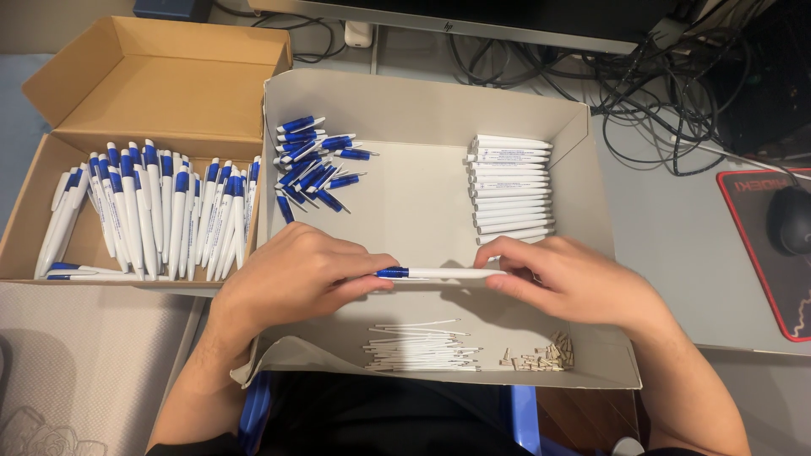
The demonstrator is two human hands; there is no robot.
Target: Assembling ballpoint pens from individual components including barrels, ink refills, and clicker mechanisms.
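Both my hands hold one white pen with a blue clip end [439, 273] level over the grey cardboard tray [583, 143]. My left hand [291, 274] pinches the blue end. My right hand [570, 274] grips the white barrel end. Inside the tray lie a heap of blue pen tops [314, 165] at the back left, a neat row of white barrels [510, 187] at the back right, thin white refills [418, 346] at the front, and small beige tips [541, 355] beside them.
A brown cardboard box [182, 80] on the left holds several assembled blue-and-white pens [152, 211]. A monitor base and tangled black cables [650, 76] lie behind the tray. A black mouse [792, 219] rests on a red-edged pad at the right.
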